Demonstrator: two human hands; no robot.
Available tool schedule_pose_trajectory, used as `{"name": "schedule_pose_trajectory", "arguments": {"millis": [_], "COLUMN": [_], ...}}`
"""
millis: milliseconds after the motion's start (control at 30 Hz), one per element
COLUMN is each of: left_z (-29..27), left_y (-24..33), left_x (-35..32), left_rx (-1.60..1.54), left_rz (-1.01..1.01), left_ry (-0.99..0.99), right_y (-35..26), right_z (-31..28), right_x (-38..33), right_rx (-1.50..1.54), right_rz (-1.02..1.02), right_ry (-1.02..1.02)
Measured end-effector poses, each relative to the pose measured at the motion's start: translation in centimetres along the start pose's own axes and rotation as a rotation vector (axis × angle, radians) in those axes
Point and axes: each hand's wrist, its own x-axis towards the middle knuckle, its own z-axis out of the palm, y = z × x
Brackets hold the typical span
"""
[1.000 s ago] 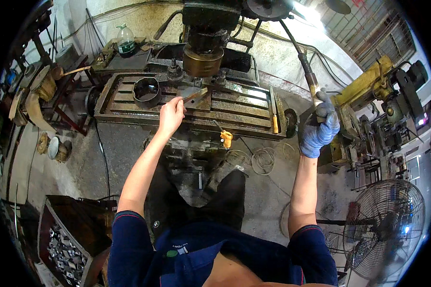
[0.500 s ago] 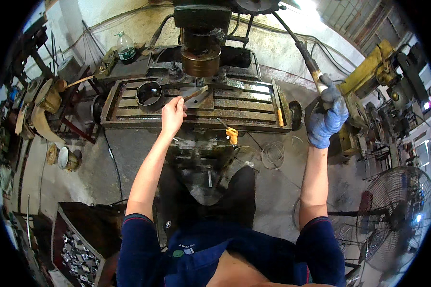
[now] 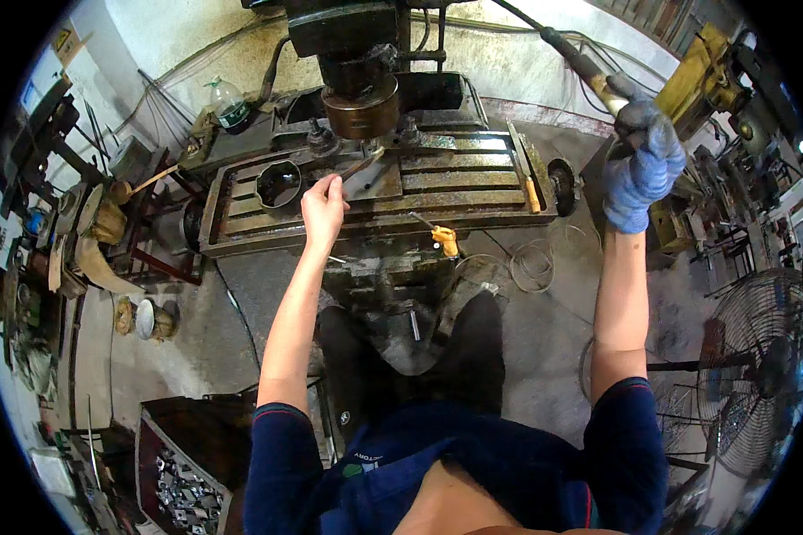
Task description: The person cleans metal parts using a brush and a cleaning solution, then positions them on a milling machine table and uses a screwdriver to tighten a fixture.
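Observation:
My bare left hand [image 3: 324, 212] is closed around the handle of a small brush [image 3: 360, 167]. The brush's pale tip lies just under the round, brownish metal cutter head [image 3: 360, 109] of a milling machine, over the slotted work table [image 3: 455, 207]. A dark round pot [image 3: 261, 191] with dark contents stands left of that hand. In a blue glove, my right hand [image 3: 642, 165] grips the pale end of a long machine lever [image 3: 589, 71], up at the right. What the brush tip touches is too small to tell.
A yellow-handled tool [image 3: 533, 194] lies at the table's right end, and a yellow nozzle-like piece [image 3: 444, 239] sits at its front edge. A bin of metal parts [image 3: 187, 495] stands at lower left, a caged fan [image 3: 758, 374] at right. Coiled wire [image 3: 532, 267] lies on the floor.
The whole view has shifted a little. My gloved right hand is slightly farther right and up with the lever. My left hand still holds the brush near the cutter head.

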Motion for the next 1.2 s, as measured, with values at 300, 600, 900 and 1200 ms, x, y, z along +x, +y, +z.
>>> {"name": "schedule_pose_trajectory", "arguments": {"millis": [300, 600, 900, 1200], "left_z": [0.5, 2.4, 0.9, -8.6], "left_y": [0.0, -1.3, -3.1, -3.8], "left_x": [0.9, 2.6, 3.3, 0.0], "left_rx": [0.079, 0.062, 0.228, 0.202], "left_rz": [0.080, 0.084, 0.066, 0.120], "left_ry": [0.034, 0.100, 0.274, 0.452], "right_y": [-0.1, -0.4, 0.0, -0.7], "right_z": [0.4, -2.1, 0.3, -3.0], "right_x": [3.5, 8.9, 15.2, -1.2], "right_rx": [-0.114, -0.357, -0.106, -0.099], "right_rz": [-0.143, -0.333, -0.319, 0.278], "right_ry": [-0.047, -0.191, -0.212, 0.088]}}
